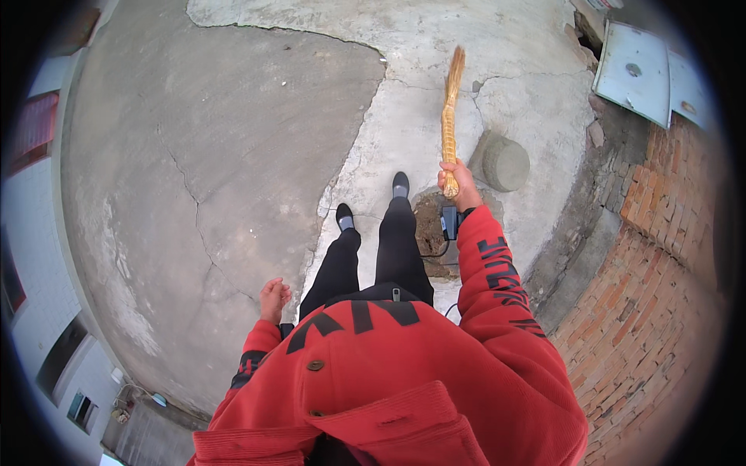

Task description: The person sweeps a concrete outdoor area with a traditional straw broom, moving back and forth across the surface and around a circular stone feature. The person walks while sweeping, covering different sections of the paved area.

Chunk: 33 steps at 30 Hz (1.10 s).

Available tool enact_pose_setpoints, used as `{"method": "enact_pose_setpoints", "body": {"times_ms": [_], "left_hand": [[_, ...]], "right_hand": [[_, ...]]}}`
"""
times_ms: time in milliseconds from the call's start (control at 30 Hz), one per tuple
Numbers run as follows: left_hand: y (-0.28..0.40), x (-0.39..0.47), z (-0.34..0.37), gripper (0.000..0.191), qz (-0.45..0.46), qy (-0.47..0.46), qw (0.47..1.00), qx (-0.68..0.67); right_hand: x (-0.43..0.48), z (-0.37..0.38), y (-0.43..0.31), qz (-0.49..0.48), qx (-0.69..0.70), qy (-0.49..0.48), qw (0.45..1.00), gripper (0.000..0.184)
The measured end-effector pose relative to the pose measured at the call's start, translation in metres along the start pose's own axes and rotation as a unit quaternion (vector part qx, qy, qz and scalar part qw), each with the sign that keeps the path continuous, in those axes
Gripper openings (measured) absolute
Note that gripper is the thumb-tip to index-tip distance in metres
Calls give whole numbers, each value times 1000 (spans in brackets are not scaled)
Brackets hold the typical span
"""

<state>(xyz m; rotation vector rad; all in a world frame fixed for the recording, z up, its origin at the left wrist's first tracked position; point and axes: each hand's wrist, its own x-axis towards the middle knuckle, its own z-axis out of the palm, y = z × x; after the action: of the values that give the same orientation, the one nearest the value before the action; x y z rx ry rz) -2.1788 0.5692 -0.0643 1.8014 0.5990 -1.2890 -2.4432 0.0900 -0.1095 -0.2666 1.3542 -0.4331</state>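
Observation:
My right hand (459,182) grips the bound handle end of a straw hand broom (448,125), whose bristle tips point away from me over the concrete. A small black device is strapped at my right wrist, with a cable hanging from it. Just right of the broom handle, a round stone or concrete block (506,161) stands on the ground. My left hand (274,298) hangs low beside my left thigh with its fingers curled; no object shows in it. Part of its palm side is hidden from view.
Cracked concrete ground (233,134) spreads around my feet, with a raised, broken edge between grey and paler slabs. A brick wall (635,326) runs along the right, below pale metal panels (634,70). A white building wall (41,233) with windows lies far left.

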Motion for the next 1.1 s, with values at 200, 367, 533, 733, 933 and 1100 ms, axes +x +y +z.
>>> {"method": "enact_pose_setpoints", "body": {"times_ms": [200,367,533,733,933,1100], "left_hand": [[27,-2,57,17,-26,41,999,14],[48,-25,137,18,-21,64,998,3],[70,-49,209,20,-6,92,996,0],[76,-76,250,22,-22,130,990,-42],[65,-80,284,20,-36,118,990,-75],[40,-95,282,19,-49,164,976,-133]], "right_hand": [[72,-19,-52,195,279,7,940,8],[174,71,-124,205,203,-123,950,12],[224,137,-221,333,152,-204,908,12],[172,81,-288,128,-178,-212,952,38],[166,36,-231,50,-331,-47,941,41],[224,105,-169,276,-184,-113,937,11]]}}
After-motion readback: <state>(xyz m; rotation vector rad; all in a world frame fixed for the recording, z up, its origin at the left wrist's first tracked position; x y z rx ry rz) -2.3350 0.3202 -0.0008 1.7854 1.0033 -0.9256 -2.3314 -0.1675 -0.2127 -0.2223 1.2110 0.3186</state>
